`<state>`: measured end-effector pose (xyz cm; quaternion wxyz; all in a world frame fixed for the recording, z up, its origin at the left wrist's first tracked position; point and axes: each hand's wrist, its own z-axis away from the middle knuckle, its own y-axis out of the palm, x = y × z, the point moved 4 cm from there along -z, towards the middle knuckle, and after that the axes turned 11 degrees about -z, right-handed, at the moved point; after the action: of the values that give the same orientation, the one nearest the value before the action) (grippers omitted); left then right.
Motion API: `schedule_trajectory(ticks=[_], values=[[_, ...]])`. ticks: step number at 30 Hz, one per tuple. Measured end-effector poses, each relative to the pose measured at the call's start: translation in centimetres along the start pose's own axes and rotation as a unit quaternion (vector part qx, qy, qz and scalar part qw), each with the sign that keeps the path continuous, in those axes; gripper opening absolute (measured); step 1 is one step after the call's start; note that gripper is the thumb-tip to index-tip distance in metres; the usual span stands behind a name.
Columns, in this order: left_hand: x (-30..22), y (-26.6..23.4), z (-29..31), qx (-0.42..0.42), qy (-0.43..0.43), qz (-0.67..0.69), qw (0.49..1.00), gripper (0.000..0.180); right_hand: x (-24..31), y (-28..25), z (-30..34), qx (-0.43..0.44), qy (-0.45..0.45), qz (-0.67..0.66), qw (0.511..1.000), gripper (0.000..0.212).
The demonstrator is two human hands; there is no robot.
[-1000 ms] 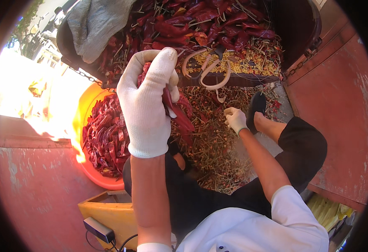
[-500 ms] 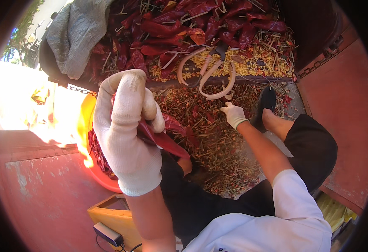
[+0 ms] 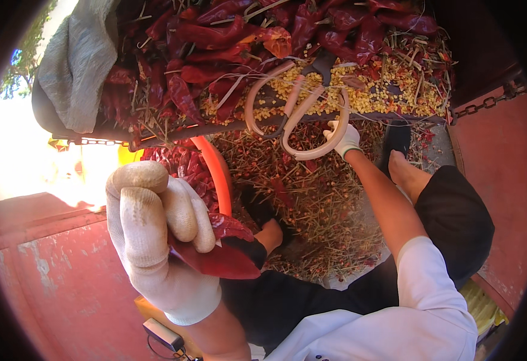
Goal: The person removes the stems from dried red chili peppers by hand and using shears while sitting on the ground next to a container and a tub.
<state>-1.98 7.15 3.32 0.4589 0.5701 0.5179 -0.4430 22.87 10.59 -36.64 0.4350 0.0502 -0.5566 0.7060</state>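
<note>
My left hand (image 3: 155,234), in a soiled white knit glove, is raised at the left and closed around dried red chili peppers (image 3: 221,260), which stick out to the right below the fingers. A large pair of scissors (image 3: 296,114) with loop handles wrapped in pale material lies over the tray's near edge, blades towards the peppers. At the right-hand loop is my right hand (image 3: 346,139), also gloved, its fingers bent around the handle; the loop partly covers them. A heap of dried red chilies (image 3: 215,36) fills the tray beyond.
Yellow seeds (image 3: 396,87) and stem bits lie along the tray's front edge (image 3: 197,131). Below, a layer of stems and seeds (image 3: 317,216) covers the ground between my legs. An orange-rimmed tub (image 3: 216,180) holds more chilies. A grey cloth (image 3: 80,66) drapes the tray's left corner.
My left hand has come down and left with the chilies, away from the tub. My right hand has moved up to the scissors' loop. The view has shifted, showing more of the tub.
</note>
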Motion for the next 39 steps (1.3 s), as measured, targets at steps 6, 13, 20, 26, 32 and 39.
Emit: schedule_trajectory(ticks=[6, 13, 20, 26, 32, 39], values=[[0.5, -0.7, 0.0, 0.084, 0.006, -0.008, 0.996, 0.031, -1.2, 2.7, -3.0, 0.067, 0.117, 0.037, 0.99, 0.046], [0.2, -1.4, 0.0, 0.074, -0.011, 0.022, 0.997, 0.032, -2.8, 1.5, -1.7, 0.035, 0.087, -0.048, 0.994, 0.038], [-0.7, -1.4, -0.4, 0.007, -0.037, 0.017, 0.999, 0.026, 0.1, -3.2, 2.6, 0.03, 0.065, -0.09, 0.993, 0.041], [-0.8, -0.8, -0.5, -0.011, -0.023, 0.038, 0.999, 0.024, 8.3, 0.0, 7.6, 0.124, -0.153, 0.03, 0.98, 0.047], [-0.6, -0.8, -0.4, -0.022, -0.051, 0.003, 0.998, 0.025, 11.0, 7.1, 7.2, 0.209, -0.219, 0.22, 0.927, 0.046], [-0.2, -1.5, -0.7, -0.011, -0.027, 0.006, 1.0, 0.027, 10.9, 5.7, 7.7, 0.088, -0.253, 0.109, 0.957, 0.026]])
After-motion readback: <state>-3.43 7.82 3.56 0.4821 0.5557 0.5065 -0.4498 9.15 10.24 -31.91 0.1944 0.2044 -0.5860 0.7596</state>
